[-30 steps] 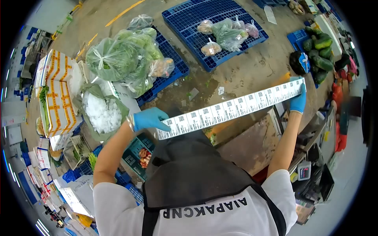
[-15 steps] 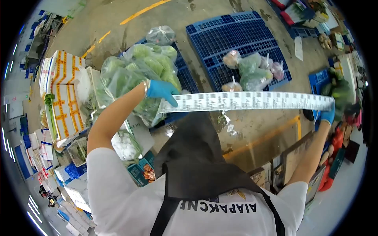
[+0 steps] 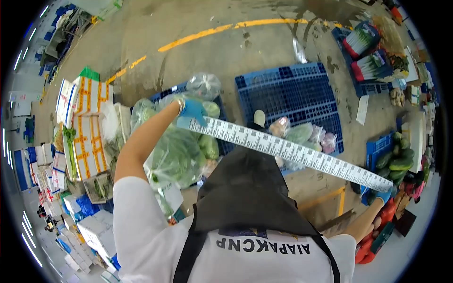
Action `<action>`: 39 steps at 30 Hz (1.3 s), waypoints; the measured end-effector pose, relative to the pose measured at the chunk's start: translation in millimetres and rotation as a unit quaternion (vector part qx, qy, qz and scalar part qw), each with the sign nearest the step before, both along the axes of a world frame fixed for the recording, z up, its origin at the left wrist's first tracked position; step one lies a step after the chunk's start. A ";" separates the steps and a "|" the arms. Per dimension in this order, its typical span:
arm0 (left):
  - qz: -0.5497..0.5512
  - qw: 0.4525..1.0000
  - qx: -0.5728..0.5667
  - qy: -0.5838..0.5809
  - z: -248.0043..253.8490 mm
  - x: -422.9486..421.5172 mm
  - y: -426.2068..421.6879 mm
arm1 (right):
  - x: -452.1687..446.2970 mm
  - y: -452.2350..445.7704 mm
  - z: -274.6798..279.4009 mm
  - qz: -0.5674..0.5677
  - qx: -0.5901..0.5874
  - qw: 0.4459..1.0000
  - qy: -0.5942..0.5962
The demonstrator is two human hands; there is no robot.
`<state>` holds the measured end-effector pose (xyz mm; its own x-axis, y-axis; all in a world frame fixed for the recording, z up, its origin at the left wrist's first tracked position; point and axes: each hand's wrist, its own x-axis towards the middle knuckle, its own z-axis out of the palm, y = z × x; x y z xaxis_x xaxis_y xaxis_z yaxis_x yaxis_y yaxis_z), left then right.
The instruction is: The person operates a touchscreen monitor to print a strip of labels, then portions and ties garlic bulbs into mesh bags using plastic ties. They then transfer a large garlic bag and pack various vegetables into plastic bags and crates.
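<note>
A long white strip of printed labels (image 3: pixel 292 151) is stretched between my two blue-gloved hands, slanting down to the right. My left hand (image 3: pixel 192 111) is closed on its upper end, above bagged green vegetables (image 3: pixel 177 153). Far out to the right, my right hand (image 3: pixel 384 194) is closed on the other end, near a blue crate of dark green gourds (image 3: pixel 400 160). The strip passes in front of my dark apron (image 3: pixel 245 188) and the small bags of vegetables (image 3: pixel 298 133) beyond it.
A blue pallet (image 3: pixel 288 89) lies ahead on the wet floor. Taped white foam boxes (image 3: pixel 87 141) are stacked at left. Bundled leafy greens (image 3: pixel 373 66) sit on another pallet at upper right. Red net bags (image 3: pixel 384 217) lie below my right hand.
The label strip has gone from nearly level to slanting down rightward. My right hand has dropped lower, while my left stays near the same spot. The view has shifted, showing more floor ahead.
</note>
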<state>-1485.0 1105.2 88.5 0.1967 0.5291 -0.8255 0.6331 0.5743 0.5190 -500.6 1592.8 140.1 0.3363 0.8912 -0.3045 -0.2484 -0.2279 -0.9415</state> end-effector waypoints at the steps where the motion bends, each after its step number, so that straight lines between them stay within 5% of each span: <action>1: 0.003 1.000 0.010 0.015 14.4 -13.7 22.4 | -33.1 11.4 -1.7 -0.013 -0.024 0.999 0.025; 5: 0.079 0.989 0.088 0.090 -3.4 -92.3 101.4 | -187.1 92.0 -18.1 -0.023 -0.085 0.995 0.056; 7: 0.282 0.960 0.004 0.004 -7.5 -129.4 135.2 | -212.2 183.3 -70.2 0.023 -0.092 0.990 0.101; 9: 0.344 0.933 0.100 0.047 -7.4 -162.3 151.6 | -259.1 259.9 -122.4 0.130 -0.089 0.972 0.173; 15: 0.459 0.888 0.020 0.025 60.3 -248.6 162.0 | -571.6 409.0 -91.1 0.281 -0.030 0.950 0.132; 23: 0.665 0.741 0.088 0.012 -71.3 -438.1 149.9 | -948.4 500.5 -76.0 0.412 -0.027 0.892 0.186; 25: 0.650 0.744 0.142 0.058 -156.8 -519.5 141.3 | -1017.8 533.8 -81.5 0.446 -0.003 0.873 0.196; 27: 0.611 0.771 0.131 0.125 -177.9 -596.3 170.6 | -1082.9 549.3 -76.8 0.425 0.040 0.890 0.158; 29: 0.660 0.713 0.208 0.114 -232.7 -675.2 195.7 | -1143.0 564.8 -79.5 0.472 0.089 0.867 0.133; 31: 0.753 0.625 0.198 0.051 -206.6 -729.7 271.0 | -1205.1 576.0 -92.5 0.376 0.091 0.920 0.058; 33: 0.721 0.655 0.209 0.084 -208.4 -795.3 327.6 | -1252.6 594.3 -92.2 0.400 0.012 0.905 -0.141; 39: 0.628 0.697 0.282 0.200 -195.1 -1051.8 439.6 | -1456.7 660.3 -135.8 0.333 -0.022 0.921 -0.203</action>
<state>-2536.8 1544.9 -106.6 -0.9004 0.3398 -0.2717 -0.0259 0.5815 0.8131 -1957.3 2253.2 4.3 -0.1856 0.9307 -0.3151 0.3302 -0.2429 -0.9121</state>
